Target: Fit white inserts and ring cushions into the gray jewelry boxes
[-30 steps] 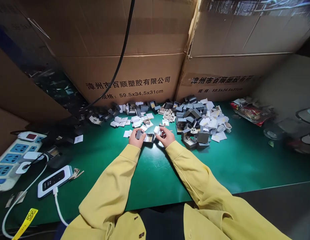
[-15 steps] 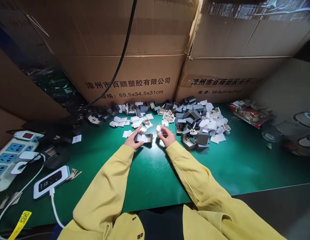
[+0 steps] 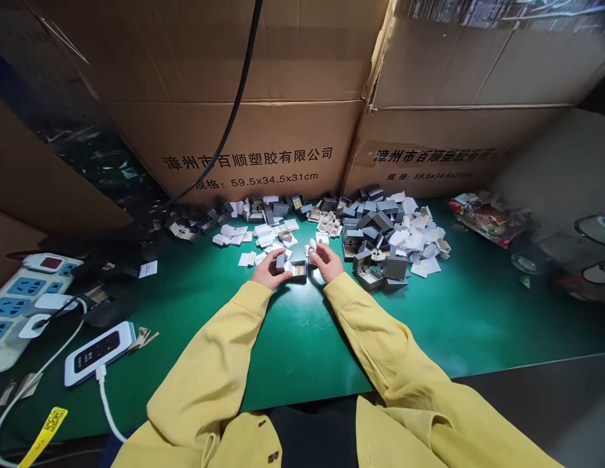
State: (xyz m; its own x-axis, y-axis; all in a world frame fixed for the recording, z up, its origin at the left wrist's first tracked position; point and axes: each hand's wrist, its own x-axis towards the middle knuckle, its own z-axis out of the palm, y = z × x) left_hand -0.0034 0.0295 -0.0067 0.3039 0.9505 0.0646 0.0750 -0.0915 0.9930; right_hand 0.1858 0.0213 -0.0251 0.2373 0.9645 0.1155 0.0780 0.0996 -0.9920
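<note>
Low over the green tabletop, my left hand [image 3: 270, 270] grips a small dark grey box [image 3: 297, 270] that stands open, with a pale inside. Close to its right side is my right hand [image 3: 327, 263], fingers pinched on a small white piece [image 3: 312, 248] whose exact kind I cannot make out. Behind my hands lie loose white cards [image 3: 269, 235] and a cluster of small beige inserts [image 3: 328, 225]. To the right is a heap of small dark grey boxes [image 3: 375, 224], some open, against a pile of white papers [image 3: 419, 237].
Large cardboard cartons [image 3: 248, 130] wall off the back, with a black cable [image 3: 234, 104] hanging before them. A power strip [image 3: 19, 305] and a white device [image 3: 100, 353] with a cord lie at left. A red package [image 3: 487, 221] lies at far right.
My left hand has moved right with the grey box, bringing it close to my right hand. My right hand still pinches the white piece.
</note>
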